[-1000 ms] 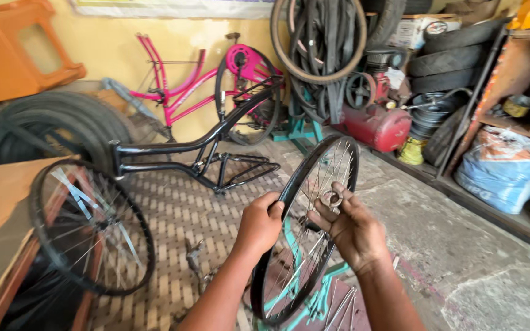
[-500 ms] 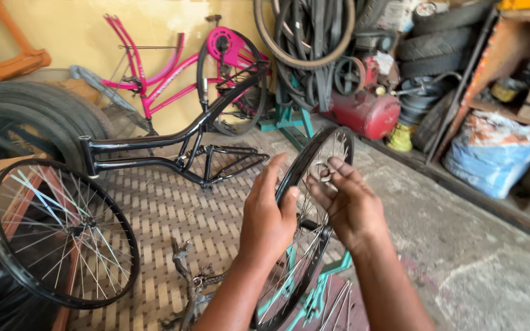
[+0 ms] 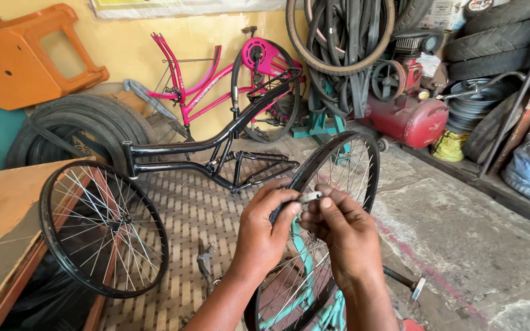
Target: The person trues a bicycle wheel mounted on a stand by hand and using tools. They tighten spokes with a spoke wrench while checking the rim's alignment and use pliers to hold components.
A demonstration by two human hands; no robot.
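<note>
Hands meet at the rim of a black spoked bicycle wheel standing upright at frame centre, in a teal stand at 6 o'clock. Left hand curls over the rim edge, thumb and forefinger pressed on a small silvery tool; right hand at 3 o'clock of it, fingertips pinched on the same piece, both closed tight, not spread. Wheel looks light but stiff, rim hard and smooth so likely slippery; spokes thin, would bend if grabbed, so best held by the rim. Silvery piece is tiny, easy to drop, needs a fingertip pinch. Second black wheel leans at 9 o'clock against a wooden table. Black bike frame at 11 o'clock, pink bike frame behind it at 12. Red air compressor at 2 o'clock, well apart. Orange plastic stool up at 10.
</note>
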